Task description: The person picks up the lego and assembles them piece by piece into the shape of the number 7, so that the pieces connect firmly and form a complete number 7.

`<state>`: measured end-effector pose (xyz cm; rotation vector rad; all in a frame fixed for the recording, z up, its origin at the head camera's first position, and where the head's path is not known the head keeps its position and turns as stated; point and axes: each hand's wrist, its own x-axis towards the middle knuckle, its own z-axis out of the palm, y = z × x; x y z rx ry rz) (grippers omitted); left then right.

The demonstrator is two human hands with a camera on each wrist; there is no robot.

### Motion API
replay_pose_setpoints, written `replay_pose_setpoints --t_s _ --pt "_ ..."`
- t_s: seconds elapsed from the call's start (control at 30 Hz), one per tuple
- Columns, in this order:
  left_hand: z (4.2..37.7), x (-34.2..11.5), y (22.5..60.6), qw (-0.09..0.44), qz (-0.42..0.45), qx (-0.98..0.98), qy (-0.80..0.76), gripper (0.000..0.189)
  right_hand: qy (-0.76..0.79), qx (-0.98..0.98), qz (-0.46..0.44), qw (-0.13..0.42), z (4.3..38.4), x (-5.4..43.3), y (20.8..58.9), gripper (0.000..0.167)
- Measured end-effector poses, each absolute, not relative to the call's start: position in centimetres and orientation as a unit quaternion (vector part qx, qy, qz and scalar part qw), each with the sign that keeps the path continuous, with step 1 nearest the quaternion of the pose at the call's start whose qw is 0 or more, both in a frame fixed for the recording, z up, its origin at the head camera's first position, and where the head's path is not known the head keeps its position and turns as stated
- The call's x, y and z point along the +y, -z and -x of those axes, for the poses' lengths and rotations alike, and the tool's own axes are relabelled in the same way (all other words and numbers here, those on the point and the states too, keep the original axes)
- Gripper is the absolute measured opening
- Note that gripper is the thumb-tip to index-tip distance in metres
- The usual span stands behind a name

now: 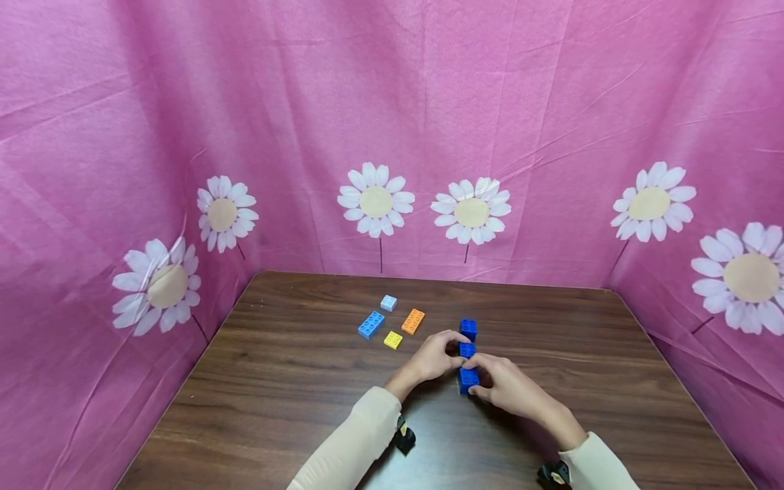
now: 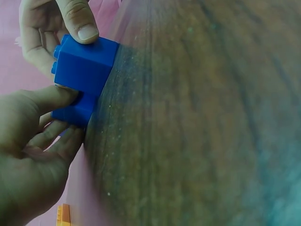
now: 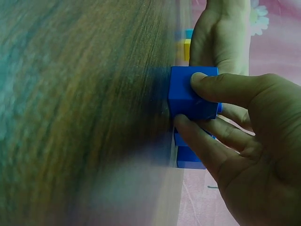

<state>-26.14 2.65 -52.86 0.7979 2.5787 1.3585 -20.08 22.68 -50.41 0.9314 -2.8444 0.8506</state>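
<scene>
Cream sleeves (image 1: 358, 439): two of them reaching in from the near side
Right hand (image 1: 508, 388): in close now, thumb and fingers pinching the near blue block (image 1: 468, 382)
Near blue block: studs up, first of three in a row pointing at the far edge of the table (image 1: 275, 381), just right of the middle
Left hand (image 1: 432, 356): right beside it, thumb and forefinger pinching the middle blue block (image 1: 467, 350)
Middle blue block: between its two neighbours, though whether it touches either I cannot tell
Far blue block (image 1: 468, 329): end of the row, just beyond the left forefinger
Yellow block (image 1: 393, 341): over on the left-hand side, nearest of a loose four
Orange block (image 1: 413, 321): just behind yellow, slanted
Long blue block (image 1: 371, 324): closest of all to the left edge
Pale blue block (image 1: 388, 303): at the back, nearest the far edge
Pink curtain (image 1: 422, 102): behind everything, white daisies (image 1: 376, 202) across it
</scene>
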Motion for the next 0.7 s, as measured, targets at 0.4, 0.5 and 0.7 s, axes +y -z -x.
replay_pose_setpoints --t_s 0.4,0.5,0.7 --pt "26.1 2.0 53.2 0.089 -0.265 0.832 -0.480 0.034 -0.280 -0.910 -0.305 0.004 20.0 22.7 50.8 0.036" --pt "26.1 1.6 53.2 0.101 -0.262 0.827 -0.487 0.035 -0.281 -0.910 -0.305 0.000 20.0 22.7 50.9 0.036" --pt "26.1 0.6 53.0 0.118 -0.256 0.826 -0.488 0.032 -0.277 -0.914 -0.297 -0.005 20.2 22.7 50.7 0.034"
